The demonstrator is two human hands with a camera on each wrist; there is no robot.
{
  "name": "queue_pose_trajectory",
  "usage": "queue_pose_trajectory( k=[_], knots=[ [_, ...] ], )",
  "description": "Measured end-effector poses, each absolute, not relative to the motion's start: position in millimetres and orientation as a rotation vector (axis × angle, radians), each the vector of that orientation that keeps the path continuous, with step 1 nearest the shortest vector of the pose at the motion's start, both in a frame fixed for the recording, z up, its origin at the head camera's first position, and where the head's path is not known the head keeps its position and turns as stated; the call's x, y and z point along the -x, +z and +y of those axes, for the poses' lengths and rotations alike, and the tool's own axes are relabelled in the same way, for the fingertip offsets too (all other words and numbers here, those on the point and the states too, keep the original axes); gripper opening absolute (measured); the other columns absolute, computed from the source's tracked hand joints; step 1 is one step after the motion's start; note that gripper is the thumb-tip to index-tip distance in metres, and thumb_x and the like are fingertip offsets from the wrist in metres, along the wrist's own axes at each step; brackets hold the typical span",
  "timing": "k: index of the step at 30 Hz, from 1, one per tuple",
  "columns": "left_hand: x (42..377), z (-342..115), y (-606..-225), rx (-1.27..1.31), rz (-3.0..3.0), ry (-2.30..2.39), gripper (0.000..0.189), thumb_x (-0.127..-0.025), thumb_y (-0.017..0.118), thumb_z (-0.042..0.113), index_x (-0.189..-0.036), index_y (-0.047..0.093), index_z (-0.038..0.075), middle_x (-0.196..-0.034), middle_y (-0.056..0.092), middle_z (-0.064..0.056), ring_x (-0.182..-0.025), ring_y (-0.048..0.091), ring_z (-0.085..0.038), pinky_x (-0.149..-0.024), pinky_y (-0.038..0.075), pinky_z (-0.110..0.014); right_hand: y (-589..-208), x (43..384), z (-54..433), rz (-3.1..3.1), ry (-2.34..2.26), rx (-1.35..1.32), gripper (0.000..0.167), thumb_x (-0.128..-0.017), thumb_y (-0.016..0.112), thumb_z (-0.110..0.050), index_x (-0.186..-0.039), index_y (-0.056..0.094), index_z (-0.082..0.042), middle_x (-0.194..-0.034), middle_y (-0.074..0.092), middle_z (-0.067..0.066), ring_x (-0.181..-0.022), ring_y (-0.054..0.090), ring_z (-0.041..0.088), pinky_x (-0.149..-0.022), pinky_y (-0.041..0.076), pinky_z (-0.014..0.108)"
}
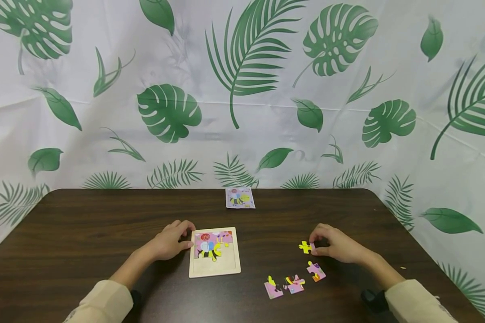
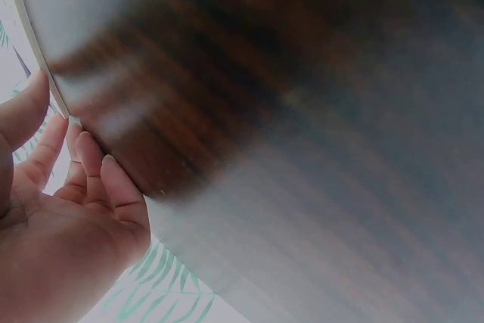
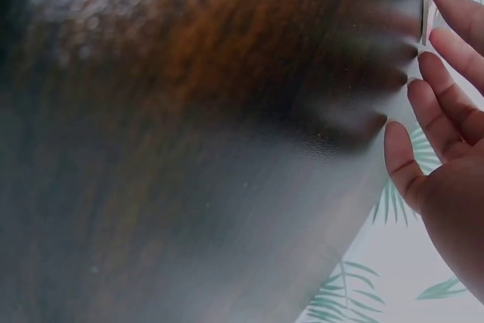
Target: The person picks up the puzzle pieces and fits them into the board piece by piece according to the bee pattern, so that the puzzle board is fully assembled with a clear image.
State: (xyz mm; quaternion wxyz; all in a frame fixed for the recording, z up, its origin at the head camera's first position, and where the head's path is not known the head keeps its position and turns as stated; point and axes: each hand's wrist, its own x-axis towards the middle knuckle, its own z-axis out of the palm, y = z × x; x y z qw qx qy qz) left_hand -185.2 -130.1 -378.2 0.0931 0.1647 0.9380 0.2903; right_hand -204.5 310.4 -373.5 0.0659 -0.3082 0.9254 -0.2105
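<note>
A square wooden puzzle board (image 1: 215, 272) lies flat on the dark table, its upper part filled with pieces of a bee picture. My left hand (image 1: 170, 241) holds the board's upper left edge, thumb at the side and a finger by the corner; the left wrist view has this hand (image 2: 72, 209) at the board's thin edge. To the right, my right hand (image 1: 338, 244) pinches a yellow puzzle piece (image 1: 305, 247) at or just over the table. In the right wrist view, thumb and index finger of the hand (image 3: 446, 104) meet the piece's edge (image 3: 427, 13).
Three loose spots of puzzle pieces lie right of the board: a pink-purple piece (image 1: 316, 271), a pink piece with red and yellow (image 1: 295, 284), and a pink-yellow piece (image 1: 273, 288). A bee picture card (image 1: 240, 198) sits at the table's back edge, before a leaf-print cloth (image 1: 266, 130).
</note>
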Motion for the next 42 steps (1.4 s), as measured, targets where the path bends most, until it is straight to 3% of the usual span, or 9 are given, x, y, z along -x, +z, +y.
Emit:
queue_pose_trajectory(
  k=[11, 25, 32, 42],
  knots=[
    [185.5, -129.9, -374.4, -0.484, 2.785, 0.849, 0.028, -0.085, 0.064, 0.014, -0.110, 0.050, 0.010, -0.092, 0.045, -0.005, -0.087, 0.044, -0.025, -0.071, 0.038, -0.044, -373.0, 204.8, 303.9, 2.809, -0.655, 0.950, 0.020, -0.079, 0.072, -0.018, -0.090, 0.056, -0.013, -0.091, 0.051, -0.005, -0.083, 0.049, 0.014, -0.073, 0.043, 0.032],
    [185.6, -129.4, -374.3, -0.481, 2.782, 0.852, 0.028, -0.085, 0.064, 0.013, -0.110, 0.050, 0.010, -0.092, 0.045, -0.005, -0.088, 0.044, -0.025, -0.073, 0.037, -0.044, -374.2, 205.6, 297.5, 2.744, -0.832, 0.817, 0.020, -0.078, 0.071, -0.009, -0.088, 0.054, -0.010, -0.078, 0.052, -0.003, -0.070, 0.050, 0.010, -0.060, 0.044, 0.025],
    [185.8, -129.5, -377.2, -0.492, 2.785, 0.858, 0.028, -0.085, 0.064, 0.014, -0.109, 0.050, 0.010, -0.091, 0.044, -0.005, -0.087, 0.044, -0.024, -0.071, 0.037, -0.043, -377.0, 205.1, 293.3, 2.722, -0.965, 0.830, 0.018, -0.079, 0.067, 0.004, -0.086, 0.055, -0.008, -0.079, 0.055, 0.000, -0.070, 0.053, 0.011, -0.061, 0.047, 0.026],
    [185.4, -130.3, -379.3, -0.494, 2.784, 0.870, 0.028, -0.085, 0.065, 0.014, -0.109, 0.051, 0.010, -0.090, 0.044, -0.005, -0.085, 0.043, -0.024, -0.070, 0.037, -0.042, -371.2, 208.3, 281.5, 2.697, -1.006, 0.887, 0.016, -0.080, 0.066, 0.003, -0.086, 0.058, -0.008, -0.080, 0.057, 0.000, -0.070, 0.054, 0.011, -0.063, 0.048, 0.026]
  ],
)
